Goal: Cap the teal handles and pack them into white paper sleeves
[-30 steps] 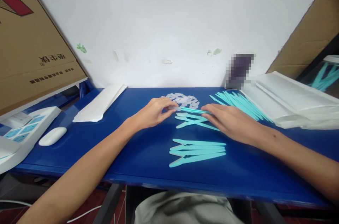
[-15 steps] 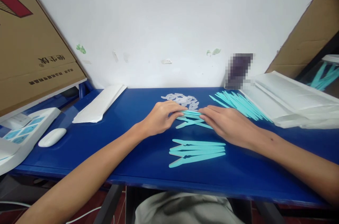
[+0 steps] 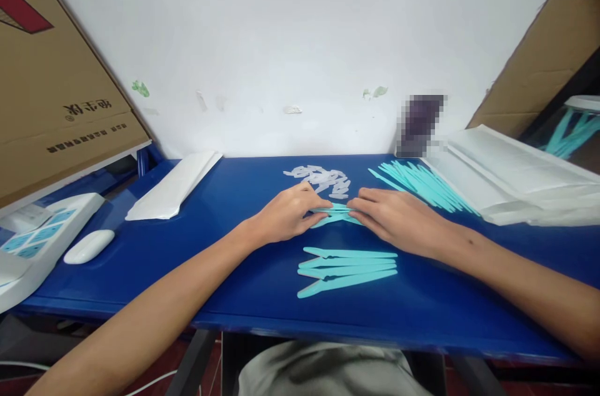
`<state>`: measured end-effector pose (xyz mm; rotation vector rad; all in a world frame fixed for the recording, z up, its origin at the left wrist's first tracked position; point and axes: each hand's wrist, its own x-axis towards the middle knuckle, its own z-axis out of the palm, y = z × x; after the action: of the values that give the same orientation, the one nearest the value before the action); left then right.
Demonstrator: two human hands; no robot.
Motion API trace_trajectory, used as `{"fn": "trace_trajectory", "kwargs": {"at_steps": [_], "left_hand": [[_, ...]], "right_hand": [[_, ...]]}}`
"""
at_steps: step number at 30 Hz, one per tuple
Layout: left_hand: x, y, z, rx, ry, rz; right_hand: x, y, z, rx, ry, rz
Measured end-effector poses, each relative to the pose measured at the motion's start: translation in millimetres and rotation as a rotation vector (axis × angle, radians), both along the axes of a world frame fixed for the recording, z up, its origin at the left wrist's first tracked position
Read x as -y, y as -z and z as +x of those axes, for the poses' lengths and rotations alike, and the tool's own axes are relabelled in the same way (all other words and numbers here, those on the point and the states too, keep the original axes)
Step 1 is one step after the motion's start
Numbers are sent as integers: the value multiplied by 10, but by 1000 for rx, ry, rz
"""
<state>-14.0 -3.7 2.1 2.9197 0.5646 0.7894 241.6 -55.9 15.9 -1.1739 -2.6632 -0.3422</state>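
Note:
Between the fingertips of both hands are turquoise eyebrow razors point(image 3: 340, 211), held level just above the blue table. My left hand point(image 3: 294, 212) pinches their left ends, closed between thumb and fingers. My right hand point(image 3: 394, 218) is closed on their right ends. Fingers hide parts of these razors, so I cannot tell how many there are. Nearer to me, several more eyebrow razors point(image 3: 349, 265) lie side by side, their blade ends to the left. Behind my hands is a pile of small translucent blade caps point(image 3: 321, 177).
A heap of turquoise razors point(image 3: 424, 183) lies at the back right, beside white padded envelopes point(image 3: 520, 177). White packaging point(image 3: 173, 187), a white mouse-shaped object point(image 3: 89, 247) and a white device point(image 3: 51, 227) occupy the left. A cardboard box point(image 3: 60, 71) stands far left; a blurred dark object point(image 3: 422, 124) is by the wall.
Both hands have come slightly lower with the razors, onto or near the ones lying beneath. The view has shifted a little; the front razors stay put.

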Motion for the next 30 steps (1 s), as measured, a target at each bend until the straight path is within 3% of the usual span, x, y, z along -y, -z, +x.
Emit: {"fn": "trace_trajectory", "kwargs": {"at_steps": [7, 16, 22, 25, 30], "left_hand": [[4, 6, 7, -124, -111, -68], [-62, -5, -54, -201, -34, -118], [-64, -22, -89, -137, -33, -122], [-106, -50, -114, -18, -125, -132], [-317, -62, -289, 94, -395, -208]], "right_hand": [[-47, 54, -23, 13, -7, -3], [-70, -109, 160, -101, 143, -100], [177, -183, -11, -99, -92, -379], [260, -208, -73, -46, -128, -434], [266, -216, -72, -78, -104, -494]]}}
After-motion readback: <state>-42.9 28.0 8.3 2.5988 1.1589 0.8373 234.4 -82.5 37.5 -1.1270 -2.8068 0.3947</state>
